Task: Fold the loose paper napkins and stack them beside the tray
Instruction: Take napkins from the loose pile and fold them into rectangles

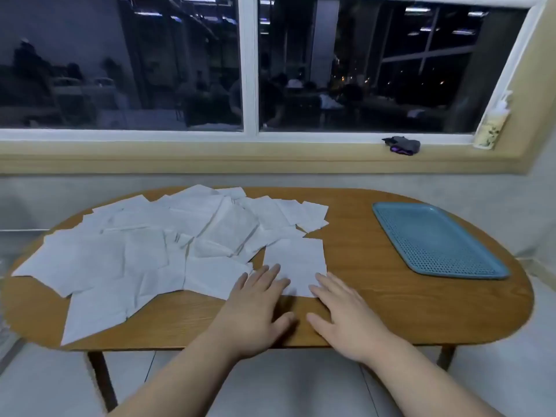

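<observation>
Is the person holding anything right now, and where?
Nothing is gripped. Both the left hand and right hand lie flat, fingertips resting on the near edge of one napkin.

Wooden table [391, 308]: napkins [144, 254], tray [436, 239].

Open lane: bare wood between the single napkin [296, 263] and the tray [436, 239], plus the near-right corner of the table [436, 311]. Left half is blocked by loose napkins [135, 251] (overlapping, reaching the near and left edges). Tray rim stands raised on the right; wall [391, 182] runs close behind the far edge.
</observation>
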### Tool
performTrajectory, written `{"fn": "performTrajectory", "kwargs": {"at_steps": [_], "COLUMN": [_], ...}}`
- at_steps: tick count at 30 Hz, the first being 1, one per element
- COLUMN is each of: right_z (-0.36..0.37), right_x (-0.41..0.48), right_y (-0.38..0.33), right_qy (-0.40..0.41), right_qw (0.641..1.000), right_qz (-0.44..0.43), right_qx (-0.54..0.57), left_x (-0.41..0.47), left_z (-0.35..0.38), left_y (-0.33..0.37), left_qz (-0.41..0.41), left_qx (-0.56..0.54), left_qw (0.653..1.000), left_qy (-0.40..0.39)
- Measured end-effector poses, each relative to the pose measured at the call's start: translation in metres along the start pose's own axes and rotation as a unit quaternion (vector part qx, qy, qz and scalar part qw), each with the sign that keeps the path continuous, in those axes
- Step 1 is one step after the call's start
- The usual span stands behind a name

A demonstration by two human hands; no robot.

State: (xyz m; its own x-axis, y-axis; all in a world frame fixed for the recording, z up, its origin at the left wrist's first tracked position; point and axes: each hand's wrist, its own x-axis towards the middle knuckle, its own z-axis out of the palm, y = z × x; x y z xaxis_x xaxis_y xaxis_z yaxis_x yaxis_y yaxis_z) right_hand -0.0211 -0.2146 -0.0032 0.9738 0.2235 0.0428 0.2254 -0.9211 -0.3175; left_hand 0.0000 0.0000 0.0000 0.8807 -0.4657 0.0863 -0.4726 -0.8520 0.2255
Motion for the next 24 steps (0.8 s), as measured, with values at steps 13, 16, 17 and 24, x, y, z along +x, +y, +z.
{"fn": "performTrajectory", "kwargs": {"at_steps": [13,16,17,24], "right_z": [0.009,0.008,0.010,0.015], "right_x": [-0.020,-0.032,-0.036,-0.038], "right_y": [0.004,0.009,0.011,0.018], "right_qy": [0.027,0.008,0.003,0.064], "right_qw": [0.998,0.998,0.997,0.996], "right_qz": [-0.010,-0.020,-0.028,-0.062], "right_qx": [-0.060,-0.060,-0.065,-0.010], "left_x": [-0.021,-0.025,-0.028,-0.036], "left_z": [0.029,0.026,0.025,0.027], "left_y": [-0.012,-0.013,-0.012,-0.008], "left_qz": [0.127,0.146,0.149,0.159], "left_qx": [0.062,0.052,0.057,0.025], "left_qw": [0.988,0.986,0.985,0.979], "left_qy": [0.056,0.068,0.070,0.127]}}
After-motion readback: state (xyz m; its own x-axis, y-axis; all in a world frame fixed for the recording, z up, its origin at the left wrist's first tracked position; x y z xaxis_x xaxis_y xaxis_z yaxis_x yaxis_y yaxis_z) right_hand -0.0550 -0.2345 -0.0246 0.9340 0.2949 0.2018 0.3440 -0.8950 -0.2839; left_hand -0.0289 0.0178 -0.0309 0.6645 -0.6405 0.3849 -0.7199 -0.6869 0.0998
